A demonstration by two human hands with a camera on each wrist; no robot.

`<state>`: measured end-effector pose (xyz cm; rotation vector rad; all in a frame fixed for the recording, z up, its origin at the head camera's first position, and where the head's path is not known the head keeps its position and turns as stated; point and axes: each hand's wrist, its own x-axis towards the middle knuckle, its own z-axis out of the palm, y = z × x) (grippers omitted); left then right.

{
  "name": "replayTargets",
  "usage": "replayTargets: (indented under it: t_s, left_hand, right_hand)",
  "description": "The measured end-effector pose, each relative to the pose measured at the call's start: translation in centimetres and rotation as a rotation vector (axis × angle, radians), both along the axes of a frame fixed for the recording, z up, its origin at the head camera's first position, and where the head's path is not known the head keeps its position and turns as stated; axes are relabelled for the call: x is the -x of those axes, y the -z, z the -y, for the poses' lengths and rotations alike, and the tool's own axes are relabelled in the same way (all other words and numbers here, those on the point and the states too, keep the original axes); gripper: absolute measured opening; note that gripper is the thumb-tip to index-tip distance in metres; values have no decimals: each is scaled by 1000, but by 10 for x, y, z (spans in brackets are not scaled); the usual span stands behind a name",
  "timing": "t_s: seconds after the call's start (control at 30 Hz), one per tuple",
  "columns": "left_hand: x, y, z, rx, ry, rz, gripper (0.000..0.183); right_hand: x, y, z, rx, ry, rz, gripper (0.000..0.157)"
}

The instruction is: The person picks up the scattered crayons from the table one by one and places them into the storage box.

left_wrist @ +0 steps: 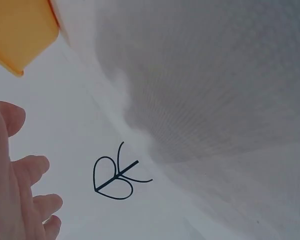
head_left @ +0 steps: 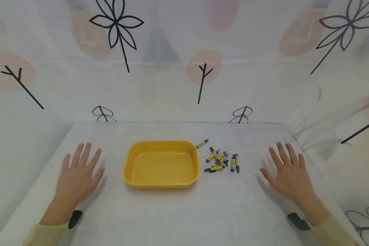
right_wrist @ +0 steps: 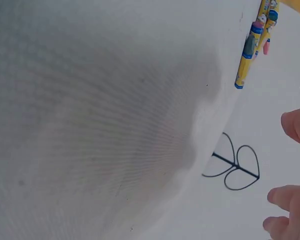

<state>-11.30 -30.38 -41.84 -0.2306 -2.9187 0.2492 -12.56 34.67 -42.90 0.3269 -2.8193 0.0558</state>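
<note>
A yellow plastic tray (head_left: pixel 161 186) stands near the middle of the white table, with nothing inside it. Just right of it lie several crayons (head_left: pixel 216 168) in yellow wrappers, some heaped across each other and two side by side. My left hand (head_left: pixel 77 177), fingers spread, is left of the tray and holds nothing. On the far side, my right hand (head_left: pixel 290 177) is also spread and free, to the right of the crayons. In the right wrist view, crayons (right_wrist: pixel 248 55) show at the top right. The left wrist view catches a corner of the tray (left_wrist: pixel 25 35).
A white cloth with printed flowers and twigs (head_left: pixel 172 92) hangs behind the table and along both sides. The white tabletop (head_left: pixel 172 218) runs toward me in front of the tray. Dark wrist straps (head_left: pixel 76 218) show by both sleeves.
</note>
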Motion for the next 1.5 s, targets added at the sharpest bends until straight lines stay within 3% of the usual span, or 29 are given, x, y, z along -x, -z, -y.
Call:
replayTargets:
  t_s: [0.33,0.5,0.63,0.83,0.93,1.1,1.23,1.5]
  left_hand:
    - [3,-6,-12,-91,37,-62,59]
    - [8,-9,-19,-243,4,6,49]
    - [16,-11,-27,-423,-35,113,44]
    - [31,-7,-41,-817,13,250,44]
    - [35,-5,-47,-941,39,280,45]
    - [41,-3,-53,-1013,57,365,47]
    - [45,2,-54,-1028,66,442,49]
    - [52,14,-56,-1056,101,574,55]
  right_hand:
    - [4,-4,6,139,-95,-144,57]
    - [11,-10,20,283,-105,-113,44]
    - [24,-16,37,391,-122,-46,35]
    - [57,-22,72,576,-155,67,31]
    - [74,-21,87,640,-183,143,31]
    - [98,-19,111,727,-213,306,27]
    - [115,-16,128,735,-248,383,27]
    - [135,-9,151,732,-250,552,28]
